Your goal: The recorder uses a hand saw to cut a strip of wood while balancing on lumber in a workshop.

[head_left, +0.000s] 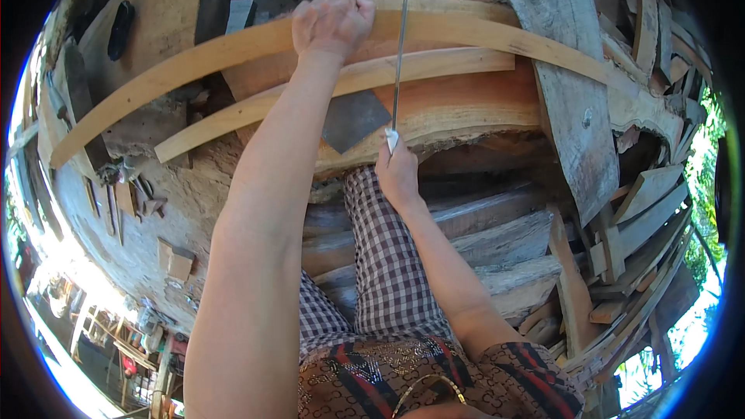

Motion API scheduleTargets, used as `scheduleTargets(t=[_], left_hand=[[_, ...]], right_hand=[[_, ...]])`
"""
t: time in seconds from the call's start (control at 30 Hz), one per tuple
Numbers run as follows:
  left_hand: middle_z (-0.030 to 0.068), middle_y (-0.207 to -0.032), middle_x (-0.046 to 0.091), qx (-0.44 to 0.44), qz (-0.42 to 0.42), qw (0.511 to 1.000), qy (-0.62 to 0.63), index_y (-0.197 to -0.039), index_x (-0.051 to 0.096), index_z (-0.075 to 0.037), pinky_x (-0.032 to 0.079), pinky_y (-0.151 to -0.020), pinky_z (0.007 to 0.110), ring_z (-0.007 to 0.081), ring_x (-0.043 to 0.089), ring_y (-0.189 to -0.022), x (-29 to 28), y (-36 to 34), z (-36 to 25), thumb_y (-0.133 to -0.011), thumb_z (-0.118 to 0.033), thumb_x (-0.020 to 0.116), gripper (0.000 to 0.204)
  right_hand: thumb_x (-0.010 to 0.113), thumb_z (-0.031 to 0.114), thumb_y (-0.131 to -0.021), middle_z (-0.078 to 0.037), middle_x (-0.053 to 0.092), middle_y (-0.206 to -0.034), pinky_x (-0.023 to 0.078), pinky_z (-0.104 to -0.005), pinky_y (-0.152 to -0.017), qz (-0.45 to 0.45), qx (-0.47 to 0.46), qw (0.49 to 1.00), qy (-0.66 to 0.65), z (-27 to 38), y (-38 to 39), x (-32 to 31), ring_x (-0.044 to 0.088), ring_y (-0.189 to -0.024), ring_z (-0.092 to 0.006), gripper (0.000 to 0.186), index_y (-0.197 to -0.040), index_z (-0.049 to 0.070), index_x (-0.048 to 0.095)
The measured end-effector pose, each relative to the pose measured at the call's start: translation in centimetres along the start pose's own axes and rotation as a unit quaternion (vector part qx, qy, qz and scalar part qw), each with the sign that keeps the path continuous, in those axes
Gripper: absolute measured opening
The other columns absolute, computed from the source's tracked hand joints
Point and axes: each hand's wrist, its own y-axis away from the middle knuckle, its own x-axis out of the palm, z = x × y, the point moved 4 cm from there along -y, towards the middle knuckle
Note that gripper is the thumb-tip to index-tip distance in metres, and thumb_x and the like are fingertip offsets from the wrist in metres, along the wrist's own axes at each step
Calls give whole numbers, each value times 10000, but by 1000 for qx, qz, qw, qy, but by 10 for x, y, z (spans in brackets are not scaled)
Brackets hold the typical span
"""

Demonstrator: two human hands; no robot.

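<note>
Fingers (pixel 341 6) of our left hand (pixel 332 25) are curled down tight over the far edge of the long pale curved wooden strip (pixel 481 31), pressing it flat. Our right hand (pixel 397 174) has its fingers closed around the white handle of a thin grey metal saw blade (pixel 399 62), which stands on edge across a second pale curved wooden strip (pixel 434 66) just beside the first. Both strips lie on the thick reddish-brown wood slab (pixel 466 105) above a pile of rough grey planks (pixel 504 240).

Sunlit outdoor yard; dusty ground (pixel 194 202); stacked offcut planks (pixel 636 233); green foliage (pixel 710 140) beyond
</note>
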Motion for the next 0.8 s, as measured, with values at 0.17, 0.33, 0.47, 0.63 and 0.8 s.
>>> scheduleTargets(t=[0.17,0.33,0.47,0.63,0.8], left_hand=[[39,-872,689,-1,9,1000,-13,-816,689,-160,497,-737,372,240,654,-834,3,2,-3,-873,-348,384,363],[32,-887,692,3,18,1000,-9,-828,691,-149,497,-760,371,236,654,-846,2,-1,-2,-875,-349,373,378],[46,-852,700,-2,-4,1000,-6,-816,720,-174,486,-762,344,205,661,-818,1,2,0,-864,-354,376,391],[51,-839,692,7,3,1000,-6,-785,701,-158,503,-717,389,244,660,-808,2,1,-3,-872,-355,393,376],[48,-849,691,11,-15,1000,0,-783,696,-156,501,-718,383,241,658,-814,1,-1,0,-879,-358,389,380]], right_hand=[[488,200,-928,-288,619,-857,458,-532,-745,-25,2,995,-101,20,-51,-16,593,-851,-464,330,-1161,-32,524],[490,185,-928,-297,619,-875,463,-515,-746,-40,-1,997,-67,7,-17,-3,597,-859,-465,328,-1173,-29,532],[420,223,-982,-84,549,-531,438,-319,-469,-6,61,996,-58,-10,-9,-5,571,-469,-163,287,-1031,-24,558],[464,198,-960,-286,613,-813,465,-491,-695,-22,81,989,-119,14,-56,-26,624,-819,-423,274,-990,-56,560],[458,141,-950,-265,617,-848,470,-476,-713,2,39,994,-102,2,-13,4,616,-846,-428,223,-1026,-46,552]])
